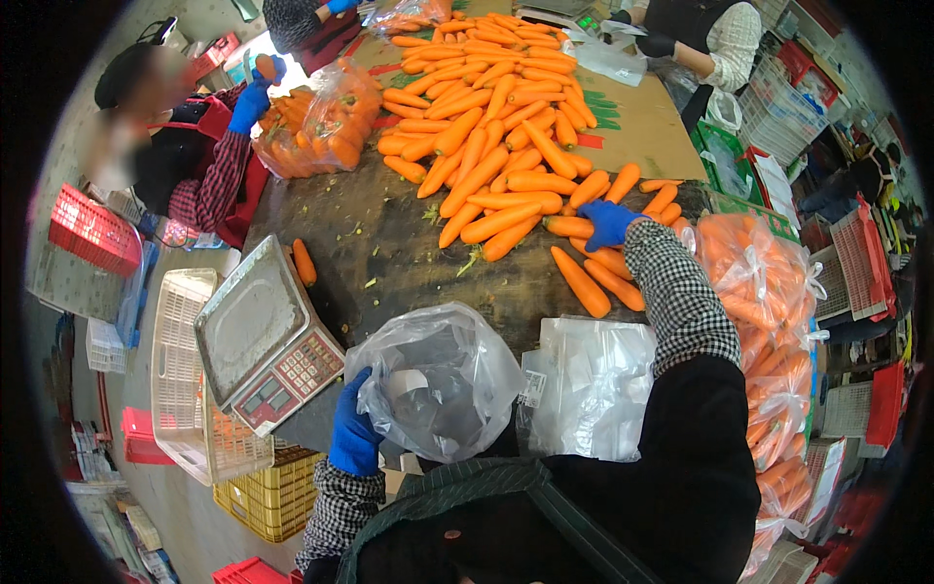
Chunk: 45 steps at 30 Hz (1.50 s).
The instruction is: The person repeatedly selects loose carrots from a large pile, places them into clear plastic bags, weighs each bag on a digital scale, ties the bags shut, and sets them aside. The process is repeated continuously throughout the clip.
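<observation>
My left hand (356, 427), in a blue glove, grips the rim of a clear plastic bag (445, 431) at the table's near edge. The bag's mouth gapes upward, and I see no carrots inside. At the near right side of a large heap of loose carrots (481, 131), my blue-gloved right hand (611, 223) has its fingers around the end of a carrot (568, 226); the palm hides part of it. Two carrots (581, 283) lie just nearer to me. A stack of flat clear bags (591, 387) lies right of the gaped bag.
A digital scale (270, 336) stands left, beside a lone carrot (303, 263). Tied bags of carrots (759, 292) line the right side. Across the table, co-workers in gloves stand near a filled carrot bag (321, 124) and another scale (562, 11). Plastic crates (182, 372) stand at left.
</observation>
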### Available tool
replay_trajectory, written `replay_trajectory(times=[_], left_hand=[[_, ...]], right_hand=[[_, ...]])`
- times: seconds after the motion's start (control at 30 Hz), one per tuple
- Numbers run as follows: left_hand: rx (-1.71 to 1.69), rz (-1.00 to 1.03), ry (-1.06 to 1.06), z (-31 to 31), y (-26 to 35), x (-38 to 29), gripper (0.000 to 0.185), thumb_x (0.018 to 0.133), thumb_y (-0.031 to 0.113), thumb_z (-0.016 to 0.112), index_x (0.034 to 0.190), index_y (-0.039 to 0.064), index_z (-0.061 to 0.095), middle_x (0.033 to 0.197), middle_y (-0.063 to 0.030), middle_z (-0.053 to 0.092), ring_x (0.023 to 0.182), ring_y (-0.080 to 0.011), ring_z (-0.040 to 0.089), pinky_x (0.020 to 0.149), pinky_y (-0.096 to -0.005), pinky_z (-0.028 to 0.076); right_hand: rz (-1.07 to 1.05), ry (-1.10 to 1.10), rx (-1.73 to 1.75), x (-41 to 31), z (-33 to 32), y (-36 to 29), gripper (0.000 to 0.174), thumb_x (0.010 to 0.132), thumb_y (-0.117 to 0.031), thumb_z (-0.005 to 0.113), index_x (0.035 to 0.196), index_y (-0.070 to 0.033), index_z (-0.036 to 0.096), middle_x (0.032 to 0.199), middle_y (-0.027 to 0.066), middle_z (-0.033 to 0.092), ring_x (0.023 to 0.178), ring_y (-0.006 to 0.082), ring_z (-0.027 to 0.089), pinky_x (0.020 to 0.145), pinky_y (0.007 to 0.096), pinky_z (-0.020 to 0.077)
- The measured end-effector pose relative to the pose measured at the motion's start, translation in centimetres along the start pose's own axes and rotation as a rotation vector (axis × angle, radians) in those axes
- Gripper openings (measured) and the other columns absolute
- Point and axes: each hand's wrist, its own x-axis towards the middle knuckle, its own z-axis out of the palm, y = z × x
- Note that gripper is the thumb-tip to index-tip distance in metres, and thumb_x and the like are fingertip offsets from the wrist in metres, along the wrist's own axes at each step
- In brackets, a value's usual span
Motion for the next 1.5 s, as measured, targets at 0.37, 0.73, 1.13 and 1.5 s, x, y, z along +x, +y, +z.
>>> replay_trajectory(times=[0.37,0.73,1.13,1.5], left_hand=[[0.156,0.113,-0.097,-2.3,-1.7,0.0,0.027,0.095,0.013,0.045,0.118,0.0,0.052,0.107,-0.0084,0.06,0.097,-0.0183,0.059,0.086,-0.0345,0.05],[0.466,0.187,-0.131,-1.5,-1.9,-1.0,0.024,0.093,0.008,0.045,0.115,0.002,0.052,0.109,-0.008,0.058,0.096,-0.0191,0.058,0.089,-0.033,0.048],[-0.295,-0.137,0.038,-0.9,-5.6,0.3,0.032,0.092,0.021,0.049,0.118,0.002,0.051,0.107,-0.0145,0.06,0.095,-0.0289,0.06,0.084,-0.04,0.05],[-0.083,0.02,0.2,-0.1,-1.2,-3.3,0.031,0.093,0.024,0.049,0.112,0.002,0.058,0.108,-0.012,0.061,0.096,-0.0229,0.059,0.082,-0.036,0.05]], right_hand=[[-0.015,-0.222,-0.135,2.9,0.5,-0.1,0.071,0.07,-0.032,0.072,0.134,-0.014,0.046,0.131,0.0174,0.048,0.118,0.0325,0.049,0.097,0.0437,0.0426],[-0.066,-0.275,-0.306,-0.9,0.0,-4.8,0.074,0.061,-0.024,0.076,0.128,-0.006,0.048,0.121,0.0198,0.056,0.109,0.0329,0.056,0.09,0.0423,0.0476],[-0.487,0.821,1.643,-12.0,1.1,-14.2,0.05,0.068,-0.001,0.067,0.114,-0.004,0.049,0.102,0.0084,0.055,0.093,0.0207,0.056,0.081,0.0305,0.0478],[-0.702,0.307,0.405,-8.6,15.5,-27.8,0.051,0.076,-0.019,0.068,0.122,-0.007,0.051,0.112,0.0146,0.059,0.105,0.0303,0.057,0.09,0.0396,0.0438]])
